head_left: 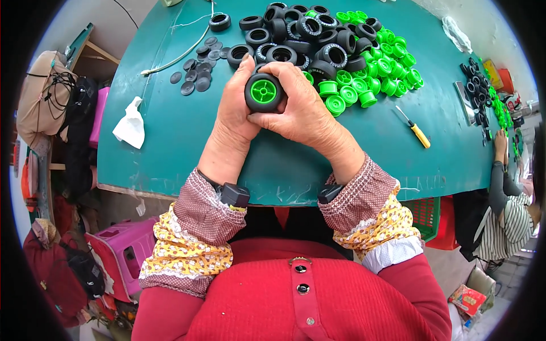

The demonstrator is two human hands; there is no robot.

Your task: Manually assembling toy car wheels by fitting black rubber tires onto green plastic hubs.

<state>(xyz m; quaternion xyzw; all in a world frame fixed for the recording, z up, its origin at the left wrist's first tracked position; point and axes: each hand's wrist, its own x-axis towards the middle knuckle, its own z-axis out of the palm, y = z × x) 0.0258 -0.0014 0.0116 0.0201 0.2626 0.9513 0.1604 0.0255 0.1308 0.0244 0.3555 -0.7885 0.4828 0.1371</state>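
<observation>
Green-topped table (176, 148), pink plastic stool (120, 238)

Wheel (264, 91) (green-hubbed) between fingers (289, 80)

1 table (176, 148), green top, bearing 1 heap of black tyres (296, 46), some with pale sidewall lettering, adjoining 1 heap of bright green wheel rims (383, 68) on its right. Left of the tyres: 1 loose cluster of flat black discs (203, 66), 1 white cord, and, nearer the front edge, 1 crumpled white tissue (131, 125). Right of centre, apart from the rims: 1 screwdriver (420, 135), yellow handle, metal shaft, lying aslant.
</observation>
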